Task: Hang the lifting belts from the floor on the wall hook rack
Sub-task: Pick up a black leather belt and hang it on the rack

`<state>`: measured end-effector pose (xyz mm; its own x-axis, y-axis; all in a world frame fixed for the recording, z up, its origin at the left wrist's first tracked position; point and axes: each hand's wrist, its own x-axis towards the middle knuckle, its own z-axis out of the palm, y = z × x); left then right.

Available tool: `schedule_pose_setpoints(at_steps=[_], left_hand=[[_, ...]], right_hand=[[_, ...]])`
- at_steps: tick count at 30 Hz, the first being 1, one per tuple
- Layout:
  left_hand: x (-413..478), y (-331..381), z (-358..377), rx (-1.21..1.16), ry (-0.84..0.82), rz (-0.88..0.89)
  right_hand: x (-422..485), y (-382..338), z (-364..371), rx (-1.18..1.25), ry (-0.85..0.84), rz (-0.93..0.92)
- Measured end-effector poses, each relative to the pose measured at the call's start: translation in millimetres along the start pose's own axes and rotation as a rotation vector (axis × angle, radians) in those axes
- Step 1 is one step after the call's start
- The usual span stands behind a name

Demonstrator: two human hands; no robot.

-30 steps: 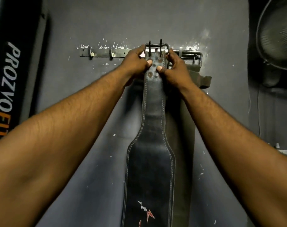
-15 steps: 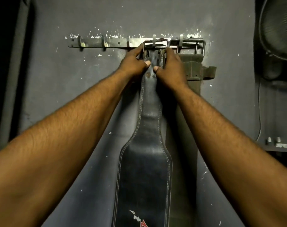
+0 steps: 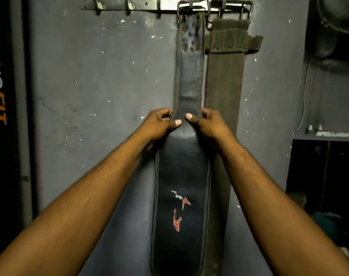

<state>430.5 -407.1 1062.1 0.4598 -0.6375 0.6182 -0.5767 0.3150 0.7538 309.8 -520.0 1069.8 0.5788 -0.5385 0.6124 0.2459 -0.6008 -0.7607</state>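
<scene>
The black leather lifting belt (image 3: 181, 196) hangs flat against the wall, its buckle (image 3: 208, 10) over a hook of the wall hook rack (image 3: 114, 5) well above your hands. Its long axis runs vertical: narrow strap end up, wide logo panel below your wrists, face toward you. It looks thick, stiff and fairly heavy, with a smooth front, so the stitched edges at the narrow neck seem the surest hold. Your left hand (image 3: 157, 126) and right hand (image 3: 209, 124) pinch those edges, thumbs on the front. A brown belt (image 3: 223, 86) hangs just beyond your right hand.
</scene>
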Motion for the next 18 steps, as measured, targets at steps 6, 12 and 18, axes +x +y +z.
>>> schedule_pose_setpoints(at_steps=[6,12,18], left_hand=[[-23,-20,7,-0.142,0.063,-0.059],[-58,-52,25,-0.104,0.265,-0.092],[-117,-95,41,-0.273,0.173,-0.244]], right_hand=[[-32,24,-8,0.046,0.064,0.115],[-69,62,-1,0.181,0.15,0.172],[-119,107,8,0.229,0.086,0.321]])
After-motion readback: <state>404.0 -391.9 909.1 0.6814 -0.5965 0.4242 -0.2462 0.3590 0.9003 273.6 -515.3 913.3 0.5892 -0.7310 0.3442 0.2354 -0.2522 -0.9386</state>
